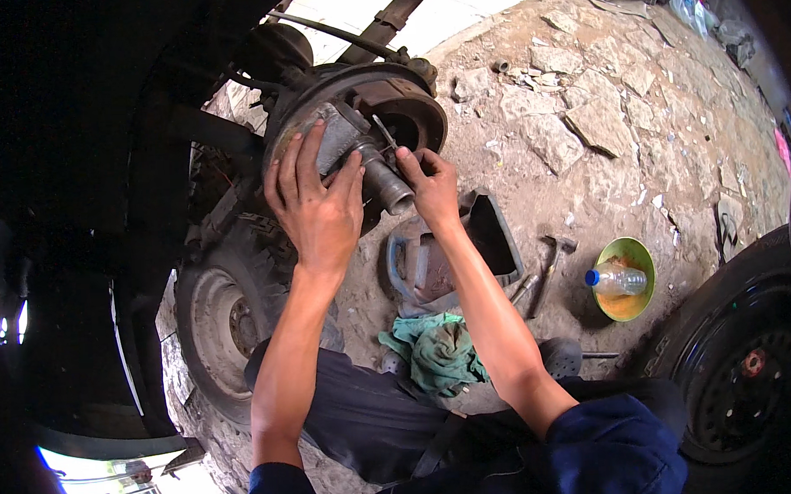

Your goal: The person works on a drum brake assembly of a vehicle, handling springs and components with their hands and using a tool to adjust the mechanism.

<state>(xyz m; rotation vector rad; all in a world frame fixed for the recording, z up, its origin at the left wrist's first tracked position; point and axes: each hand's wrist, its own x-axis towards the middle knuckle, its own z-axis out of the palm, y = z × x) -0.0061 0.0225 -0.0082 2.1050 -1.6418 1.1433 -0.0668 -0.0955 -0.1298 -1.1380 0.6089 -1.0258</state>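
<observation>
Ahead of me is a wheel's drum brake assembly [430, 102], rusty and dark, with a bare metal axle spindle [383, 178] sticking out toward me. My left hand [320, 202] grips a grey, dusty brake shoe [333, 145] on its left side. Its fingers spread over the shoe's outer face, and the thumb lies beside the spindle. To the right of the spindle, my right hand [430, 186] pinches a thin metal tool [384, 131]. The tool points up and left into the assembly; its exact kind is unclear, and the fingers hide its lower end.
A cut-open plastic container [405, 277] and green rag [438, 354] lie below my hands. Right of them are a hammer [549, 272] and a green bowl [643, 301] holding a plastic bottle [619, 280]. Wheels stand left [211, 319] and right [739, 357]. Stone slabs [600, 122] cover the ground beyond.
</observation>
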